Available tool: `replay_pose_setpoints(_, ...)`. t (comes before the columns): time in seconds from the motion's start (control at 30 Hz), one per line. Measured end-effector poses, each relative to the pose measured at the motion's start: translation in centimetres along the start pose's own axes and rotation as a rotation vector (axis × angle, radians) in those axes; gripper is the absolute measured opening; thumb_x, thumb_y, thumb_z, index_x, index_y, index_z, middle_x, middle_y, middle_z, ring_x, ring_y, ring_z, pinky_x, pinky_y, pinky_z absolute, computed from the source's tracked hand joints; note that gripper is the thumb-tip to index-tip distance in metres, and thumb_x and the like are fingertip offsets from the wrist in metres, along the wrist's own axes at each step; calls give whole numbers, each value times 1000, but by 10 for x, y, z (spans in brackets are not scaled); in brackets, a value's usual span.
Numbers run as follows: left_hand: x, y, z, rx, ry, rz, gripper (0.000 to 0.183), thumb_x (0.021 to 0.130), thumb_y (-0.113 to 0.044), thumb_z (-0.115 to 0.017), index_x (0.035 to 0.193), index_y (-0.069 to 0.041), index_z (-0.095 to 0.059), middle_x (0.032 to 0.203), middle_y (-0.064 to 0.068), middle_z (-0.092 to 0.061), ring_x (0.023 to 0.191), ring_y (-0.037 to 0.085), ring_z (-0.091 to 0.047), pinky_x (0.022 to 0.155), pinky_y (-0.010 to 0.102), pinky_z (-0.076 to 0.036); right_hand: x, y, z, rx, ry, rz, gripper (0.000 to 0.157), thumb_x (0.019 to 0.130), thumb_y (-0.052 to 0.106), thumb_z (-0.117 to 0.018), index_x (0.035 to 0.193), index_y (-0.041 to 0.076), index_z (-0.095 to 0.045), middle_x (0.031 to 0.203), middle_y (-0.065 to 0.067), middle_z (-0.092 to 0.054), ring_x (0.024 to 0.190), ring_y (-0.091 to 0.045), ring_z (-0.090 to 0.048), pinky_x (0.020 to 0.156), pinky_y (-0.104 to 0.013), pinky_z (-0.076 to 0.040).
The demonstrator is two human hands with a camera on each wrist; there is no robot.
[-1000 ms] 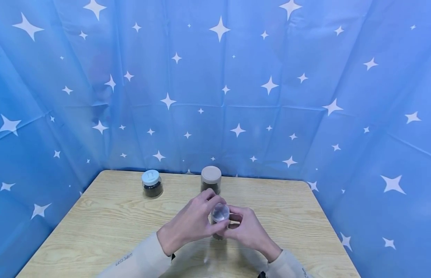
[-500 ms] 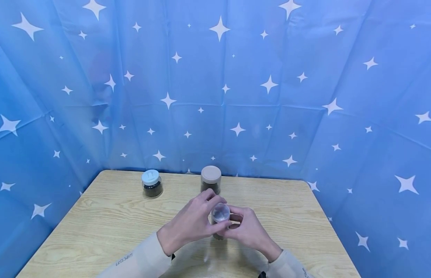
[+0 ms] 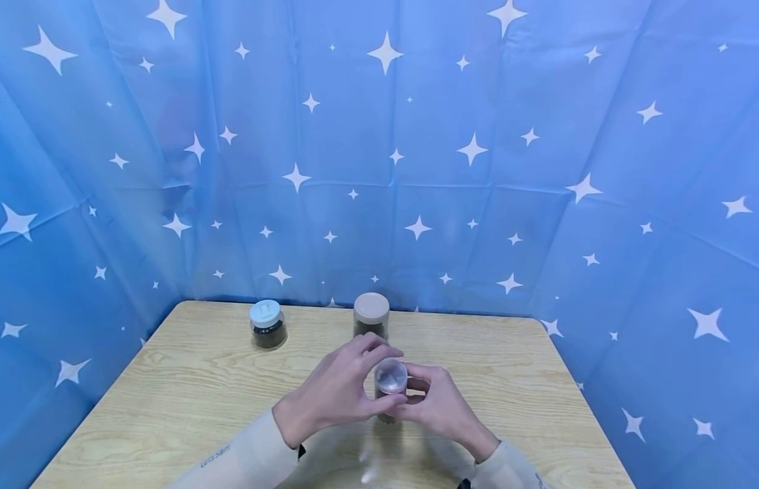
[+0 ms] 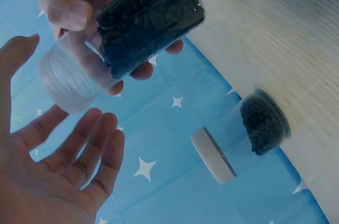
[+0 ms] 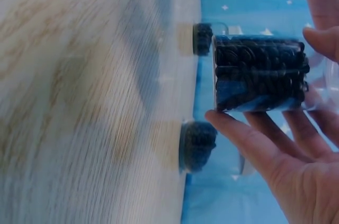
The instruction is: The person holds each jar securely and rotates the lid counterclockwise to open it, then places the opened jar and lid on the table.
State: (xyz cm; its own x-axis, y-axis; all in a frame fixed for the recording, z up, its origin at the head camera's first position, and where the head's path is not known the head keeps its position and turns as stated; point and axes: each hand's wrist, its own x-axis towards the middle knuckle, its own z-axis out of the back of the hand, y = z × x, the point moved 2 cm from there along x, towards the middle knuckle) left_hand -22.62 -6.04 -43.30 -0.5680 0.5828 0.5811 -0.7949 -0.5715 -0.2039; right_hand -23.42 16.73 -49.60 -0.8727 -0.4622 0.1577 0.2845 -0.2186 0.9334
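A clear jar [image 4: 151, 20] packed with dark bean-like pieces stands in the middle of the head view, below the hands' fingertips. My right hand [image 3: 440, 404] grips its side, with thumb and fingers round the clear wall. Around the jar's see-through top [image 4: 66, 78], my left hand [image 3: 336, 387] holds its fingers spread. In the left wrist view the left thumb is apart from the top, and the fingertips lie close below it; whether they touch cannot be told. Whether a clear lid sits on the jar is unclear.
A jar with a beige lid [image 3: 372, 308] stands just behind the hands, partly hidden by the left one. Farther left is a squat jar with a light blue lid [image 3: 266, 312]. Both hold dark contents. A starry blue curtain [image 3: 355, 136] hangs behind the wooden table [image 3: 189, 380].
The left fingers have spread slightly away from the jar's top, widening the gap. The jar and right hand have shifted a little to the right.
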Motion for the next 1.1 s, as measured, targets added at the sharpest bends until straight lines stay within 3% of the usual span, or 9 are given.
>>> replay_pose_setpoints(0.13,-1,3,2,-42,34,-36,61,96,-53,-95,144,-19,-77,143,-1,-74,126,16,-76,106,36,-68,-1,-1,0,15,17,7,52,95,12,-96,145,13,-80,139,-17,-82,120,-9,-84,103,-34,-70)
replay_pose_setpoints(0.33,-2,6,5,-151,150,-100,59,103,-44,-90,154,-21,-72,157,5,-69,143,21,-69,118,42,-64,-4,-1,1,40,39,25,55,94,7,-94,146,6,-77,139,-21,-80,120,-11,-83,103,-35,-70)
replay_pose_setpoints(0.47,-1,7,5,-198,206,-122,56,106,-39,-87,157,-24,-70,161,2,-65,150,22,-66,123,42,-61,-4,-1,3,27,46,16,53,96,11,-94,147,8,-78,141,-20,-80,121,-9,-83,101,-33,-70)
replay_pose_setpoints(0.73,1,6,7,-170,177,-234,49,106,-34,-86,151,-20,-72,156,5,-71,144,21,-70,118,42,-64,-3,0,4,7,67,19,49,99,17,-93,146,15,-80,138,-14,-83,122,-11,-83,102,-31,-69)
replay_pose_setpoints(1.1,3,5,7,-195,220,-252,46,106,-22,-85,150,-17,-74,155,4,-71,145,20,-69,120,41,-63,-3,0,4,6,69,32,45,95,13,-95,139,13,-83,134,-14,-84,120,-12,-84,104,-32,-69)
